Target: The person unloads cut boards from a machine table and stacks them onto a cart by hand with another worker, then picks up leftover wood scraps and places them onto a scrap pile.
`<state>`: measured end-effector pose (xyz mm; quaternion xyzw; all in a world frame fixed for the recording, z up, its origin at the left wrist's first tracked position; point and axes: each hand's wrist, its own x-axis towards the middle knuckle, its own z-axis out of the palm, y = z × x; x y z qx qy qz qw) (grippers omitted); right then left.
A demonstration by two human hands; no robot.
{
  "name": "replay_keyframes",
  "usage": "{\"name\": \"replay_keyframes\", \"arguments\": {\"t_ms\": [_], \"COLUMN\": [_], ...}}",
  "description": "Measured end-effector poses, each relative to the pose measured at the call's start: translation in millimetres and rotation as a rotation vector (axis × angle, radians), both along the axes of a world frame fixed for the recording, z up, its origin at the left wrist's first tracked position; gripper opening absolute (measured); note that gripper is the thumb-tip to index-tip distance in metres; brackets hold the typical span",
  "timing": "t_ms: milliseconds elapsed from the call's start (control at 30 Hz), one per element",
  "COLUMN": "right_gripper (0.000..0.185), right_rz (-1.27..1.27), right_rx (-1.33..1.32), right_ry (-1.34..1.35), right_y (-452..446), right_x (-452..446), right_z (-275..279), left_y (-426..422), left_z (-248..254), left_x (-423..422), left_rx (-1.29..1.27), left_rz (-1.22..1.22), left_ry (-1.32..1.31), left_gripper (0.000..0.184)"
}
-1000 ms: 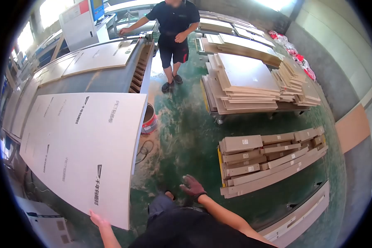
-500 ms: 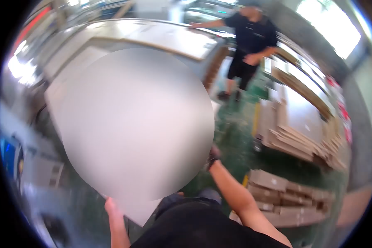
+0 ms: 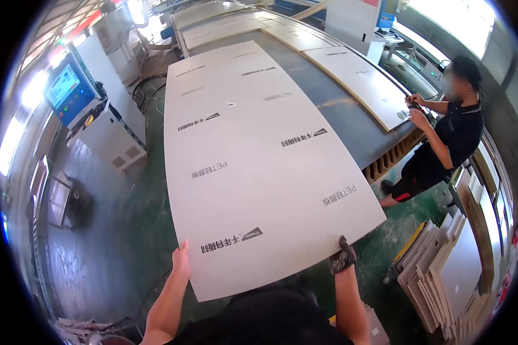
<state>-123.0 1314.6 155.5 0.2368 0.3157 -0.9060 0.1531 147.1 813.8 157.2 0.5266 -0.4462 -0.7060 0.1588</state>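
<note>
A large white board (image 3: 247,195) printed with dark lettering stretches away from my body. Bare, my left hand (image 3: 181,260) grips its left edge near the close corner, thumb on top. My right hand (image 3: 343,260), in a dark glove, holds the near right part of its edge with the thumb over the upper face. The fingers of both hands are mostly hidden under the board. The board's far part lies over or on a grey machine table (image 3: 351,123); whether it rests there I cannot tell.
A co-worker (image 3: 443,129) stands at the table's right, both hands near a white panel (image 3: 357,80) there. A control cabinet (image 3: 106,123) with a blue screen stands left. Stacked panels (image 3: 443,259) lean at the lower right. The floor (image 3: 115,230) is green.
My view has turned to the right, and the board now extends straight ahead over the table. My right hand has come onto its near edge. The co-worker now has both hands at the panel.
</note>
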Motion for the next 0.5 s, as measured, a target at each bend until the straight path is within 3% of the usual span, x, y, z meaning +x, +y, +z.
{"name": "replay_keyframes", "arguments": {"t_ms": [133, 233, 267, 300, 367, 433, 467, 500], "right_gripper": [0.048, 0.047, 0.048, 0.050, 0.052, 0.061, 0.063, 0.066], "right_rz": [-0.023, 0.025, 0.053, 0.008, 0.076, 0.242, 0.331, 0.310], "right_rx": [0.149, 0.182, 0.314, 0.278, 0.260, 0.542, 0.719, 0.721], "right_ry": [-0.057, -0.084, -0.062, -0.045, -0.132, -0.137, -0.109, 0.028], "right_y": [6, 16, 16, 21, 29, 35, 37, 38], "right_x": [3, -3, -5, -3, -5, -16, -21, -23], "right_z": [8, -3, 1, -7, -13, -7, 10, 3], "left_y": [24, 29, 34, 41, 28, -5, 0, 11], "left_z": [1, 0, 4, 10, -18, -64, -39, -4], "left_x": [10, 16, 13, 8, 26, 41, 36, 28], "left_rx": [-0.039, -0.211, -0.190, -0.167, -0.314, -0.364, -0.437, -0.476], "left_rz": [0.100, 0.053, 0.110, 0.147, -0.030, -0.141, -0.229, -0.342], "left_ry": [0.032, 0.047, 0.043, 0.043, 0.118, 0.146, -0.182, -0.504], "left_gripper": [0.041, 0.039, 0.040, 0.041, 0.049, 0.063, 0.053, 0.044]}}
